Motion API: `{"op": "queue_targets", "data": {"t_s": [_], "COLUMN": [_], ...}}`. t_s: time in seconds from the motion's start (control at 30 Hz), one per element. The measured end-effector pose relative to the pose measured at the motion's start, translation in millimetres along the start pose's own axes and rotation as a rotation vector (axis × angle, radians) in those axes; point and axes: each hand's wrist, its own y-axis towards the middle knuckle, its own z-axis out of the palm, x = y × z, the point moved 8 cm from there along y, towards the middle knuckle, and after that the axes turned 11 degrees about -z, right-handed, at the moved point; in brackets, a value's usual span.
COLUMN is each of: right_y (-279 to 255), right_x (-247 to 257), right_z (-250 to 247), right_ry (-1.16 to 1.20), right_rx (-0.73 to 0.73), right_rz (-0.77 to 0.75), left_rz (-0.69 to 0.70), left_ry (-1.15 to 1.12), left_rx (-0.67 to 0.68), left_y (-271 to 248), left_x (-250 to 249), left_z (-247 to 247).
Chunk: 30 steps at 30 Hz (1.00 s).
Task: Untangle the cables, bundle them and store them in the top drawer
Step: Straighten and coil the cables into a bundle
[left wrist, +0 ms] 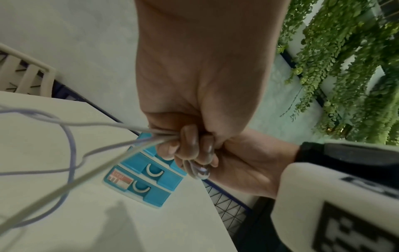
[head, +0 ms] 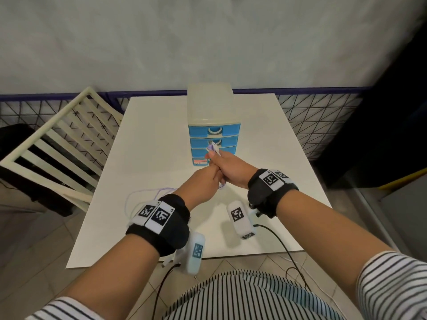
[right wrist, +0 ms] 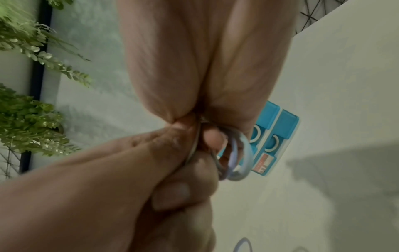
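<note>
Above the white table (head: 265, 146), both hands meet just in front of a small cream drawer unit (head: 213, 125) with blue drawers. The top drawer (head: 201, 131) is closed. My right hand (head: 227, 167) grips folded loops of white and lilac cables (right wrist: 237, 153), and their plugs (head: 213, 147) stick out above the fist. My left hand (head: 205, 181) curls round the same cables (left wrist: 121, 141) right below it. The loose lengths (head: 143, 192) trail left onto the table in wide loops.
A white slatted chair (head: 57, 146) stands against the table's left side. Black wire mesh (head: 312, 116) runs behind the table. Black cords (head: 279, 241) from the wrist cameras hang over the front edge. A dark object (head: 381, 135) stands at the right.
</note>
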Motion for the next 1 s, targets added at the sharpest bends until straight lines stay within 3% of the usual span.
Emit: {"op": "queue_targets", "data": {"t_s": [0.2,0.3,0.37,0.47,0.53,0.6,0.87,1.0], "right_y": [9,8,5,2,-1,-5,-17,-26], "right_x": [2,3,6,8,8,9,17,13], "right_z": [-23,-34,-38,-33,-23,-15,2,16], "right_ry": [0.448,0.578,0.546,0.313,0.167,0.086,-0.285,-0.214], "right_rx": [-0.169,-0.231,-0.239,-0.143,-0.023,0.071,0.255,0.380], "right_rz": [-0.020,-0.005,0.000,0.031,0.064,0.072,0.041,0.095], "left_rz": [-0.093,-0.083,-0.048,0.001,0.066,0.102,0.098,0.078], "left_ry": [-0.328,-0.267,-0.084,0.100,0.094,-0.018,-0.143,-0.164], "left_rx": [0.351,0.435,0.336,0.006,-0.182,-0.288,-0.323,-0.300], "left_y": [-13,-20,-16,-5,-5,-9,-8,-7], "left_x": [15,28,35,37,29,24,24,27], "left_z": [28,37,29,-2,-20,-31,-39,-40]}}
